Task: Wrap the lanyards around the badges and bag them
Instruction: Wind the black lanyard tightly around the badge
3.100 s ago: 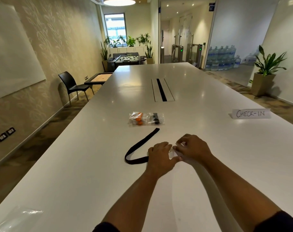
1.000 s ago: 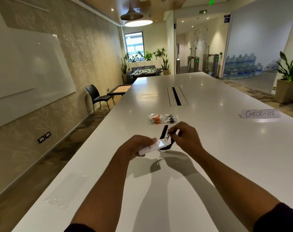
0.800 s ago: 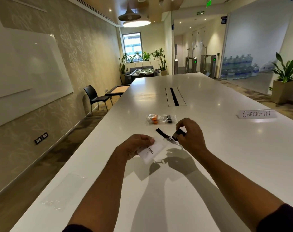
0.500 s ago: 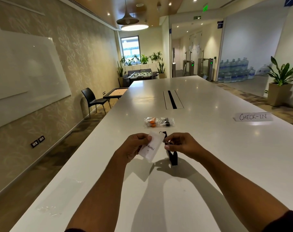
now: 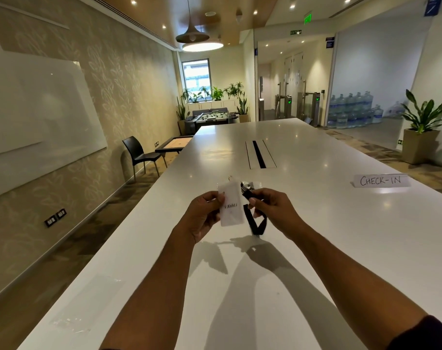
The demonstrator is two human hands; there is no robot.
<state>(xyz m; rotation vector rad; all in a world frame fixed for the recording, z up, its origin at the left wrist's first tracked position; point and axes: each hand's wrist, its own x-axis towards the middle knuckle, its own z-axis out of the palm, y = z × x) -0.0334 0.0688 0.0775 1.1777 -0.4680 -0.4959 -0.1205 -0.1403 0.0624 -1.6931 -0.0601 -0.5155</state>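
Wrapping looks barely begun, approx. one turn at most. Left hand (image 5: pixel 202 213) pinches the white rectangular plastic badge (image 5: pixel 231 204) by its left edge, upright above the long white bench (image 5: pixel 315 223). Right hand (image 5: pixel 270 205) pinches the flat black fabric lanyard (image 5: pixel 256 223) near its clip, just right of the badge; a loose loop hangs below, w/ no coil on the badge yet. Already-filled clear plastic bag (image 5: pixel 251 184) lies on the bench behind the hands, mostly hidden. Empty clear flat bag (image 5: pixel 86 301) waits near the bench's left edge. Left to do: wind, then bag. Badge reads "V.Kohli"; white folded card sign (image 5: pixel 381 180) reads "CHECK-IN".
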